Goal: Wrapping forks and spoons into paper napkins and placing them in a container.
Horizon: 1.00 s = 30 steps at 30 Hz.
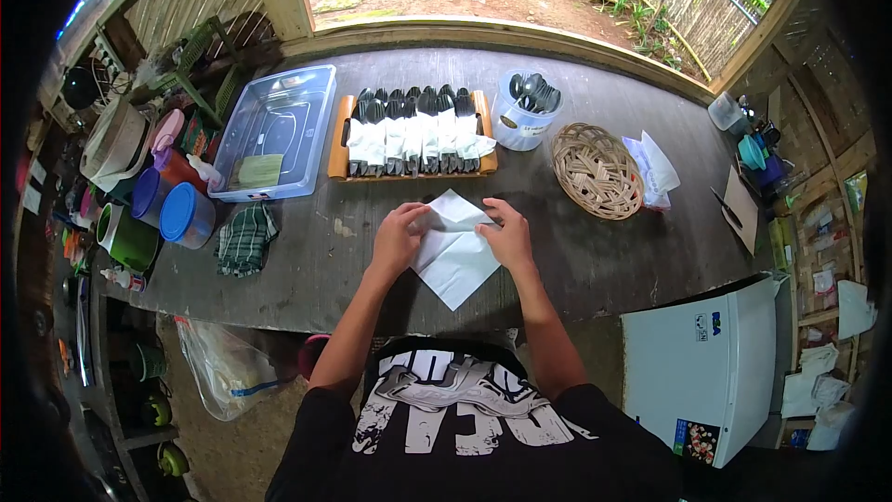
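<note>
A white paper napkin [456, 265] lies diamond-wise on the dark table before me, creased across its upper part. My left hand [402, 237] grips its left edge between thumb and fingers. On the opposite side, my right hand [507, 233] pinches the right edge near the crease. Just beyond the napkin stands a wooden tray [339, 153] filled with rows of spoons and forks, many wrapped in white napkins [418, 139]. To its right a clear plastic tub [519, 127] holds loose spoons and forks [535, 92].
Left of the tray sits a clear plastic bin [279, 104], with a checked cloth [246, 238] and a blue-lidded container [187, 215] nearby. A woven basket [598, 171] and a napkin pack [651, 167] lie to the right. A knife [727, 208] rests on a board [741, 213]. A white freezer [686, 362] stands below.
</note>
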Tool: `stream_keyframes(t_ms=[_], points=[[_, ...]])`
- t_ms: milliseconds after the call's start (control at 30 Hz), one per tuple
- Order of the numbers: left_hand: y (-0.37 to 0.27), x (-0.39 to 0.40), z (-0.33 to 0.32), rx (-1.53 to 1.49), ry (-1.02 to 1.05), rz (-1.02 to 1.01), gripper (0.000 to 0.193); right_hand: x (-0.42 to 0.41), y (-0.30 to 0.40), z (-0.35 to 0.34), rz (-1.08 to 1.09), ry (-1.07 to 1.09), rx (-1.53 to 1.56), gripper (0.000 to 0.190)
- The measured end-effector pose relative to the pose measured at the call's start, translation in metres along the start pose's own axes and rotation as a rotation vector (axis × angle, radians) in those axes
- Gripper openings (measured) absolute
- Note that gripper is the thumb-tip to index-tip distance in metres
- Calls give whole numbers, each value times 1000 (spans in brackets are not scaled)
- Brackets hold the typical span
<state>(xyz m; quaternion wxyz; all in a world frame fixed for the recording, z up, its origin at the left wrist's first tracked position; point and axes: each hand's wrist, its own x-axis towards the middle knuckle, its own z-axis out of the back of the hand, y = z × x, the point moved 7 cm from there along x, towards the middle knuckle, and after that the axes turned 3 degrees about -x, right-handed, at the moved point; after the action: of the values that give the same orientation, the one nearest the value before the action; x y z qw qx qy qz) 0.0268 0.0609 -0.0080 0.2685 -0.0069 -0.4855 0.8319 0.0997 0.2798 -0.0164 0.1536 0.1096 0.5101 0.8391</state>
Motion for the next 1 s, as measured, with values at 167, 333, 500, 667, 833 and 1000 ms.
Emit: stream_keyframes(t_ms=[167, 333, 500, 667, 833, 1000], points=[[-7, -1, 3, 97, -21, -12, 47, -2, 5, 3, 44, -79, -171, 47], [-35, -5, 15, 232, -161, -123, 53, -22, 37, 9, 203, -347, -416, 40], [-53, -33, 9, 91, 96, -271, 46, -55, 44, -4, 422, -152, -362, 25], [-49, -62, -11, 86, 246, -312, 38, -77, 40, -17, 435, 80, -264, 25], [-39, -63, -16, 130, 249, -273, 40, -83, 33, -21, 492, 100, -298, 20], [-52, -67, -11, 147, 307, -232, 39, -85, 36, -29, 442, 70, -355, 13]])
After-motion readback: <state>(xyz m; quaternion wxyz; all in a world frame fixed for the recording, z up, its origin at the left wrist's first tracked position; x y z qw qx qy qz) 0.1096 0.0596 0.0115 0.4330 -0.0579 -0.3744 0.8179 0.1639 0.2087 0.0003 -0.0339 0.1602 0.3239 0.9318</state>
